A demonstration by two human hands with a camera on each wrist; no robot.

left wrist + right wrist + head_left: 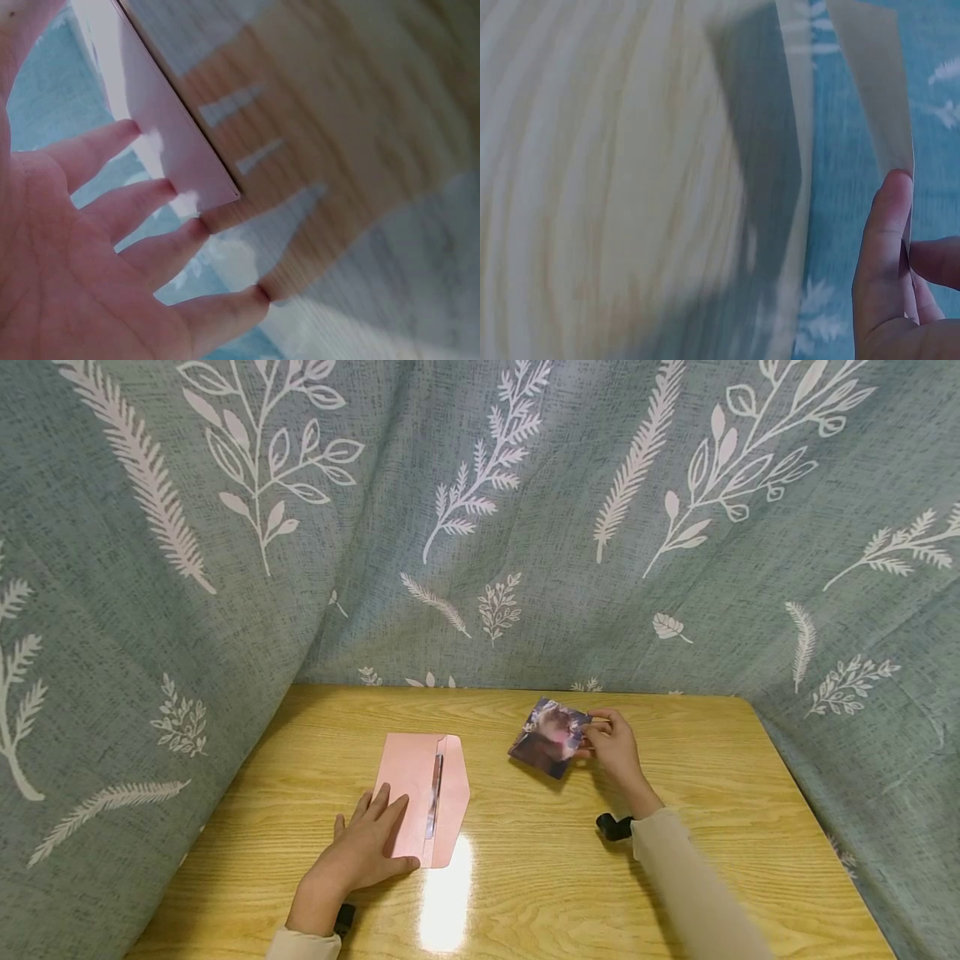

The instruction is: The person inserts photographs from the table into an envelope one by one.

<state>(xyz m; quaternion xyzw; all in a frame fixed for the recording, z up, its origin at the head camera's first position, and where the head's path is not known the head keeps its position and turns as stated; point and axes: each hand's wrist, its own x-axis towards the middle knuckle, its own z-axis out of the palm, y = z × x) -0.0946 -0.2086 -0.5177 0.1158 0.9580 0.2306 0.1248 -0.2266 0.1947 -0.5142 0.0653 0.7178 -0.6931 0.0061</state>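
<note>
A pink envelope [401, 768] lies on the table with its flap [453, 806] folded out to the right. A thin strip of a picture card [435, 789] shows in its opening. My left hand [363, 843] rests on the envelope's lower left part, fingers spread. In the left wrist view the fingertips [191, 229] touch near the corner of the envelope [176, 142]. My right hand [611, 747] pinches a photo card [551, 739] with a dark, pinkish picture by its right edge, tilted above the table. The right wrist view shows the card's plain back [881, 82] between thumb and fingers [889, 217].
The wooden table [525, 868] reaches back to a blue-green curtain [480, 510] with white leaf prints, which also hangs at both sides. A bright light reflection lies on the table below the envelope. Black wrist devices [615, 827] sit by both sleeves.
</note>
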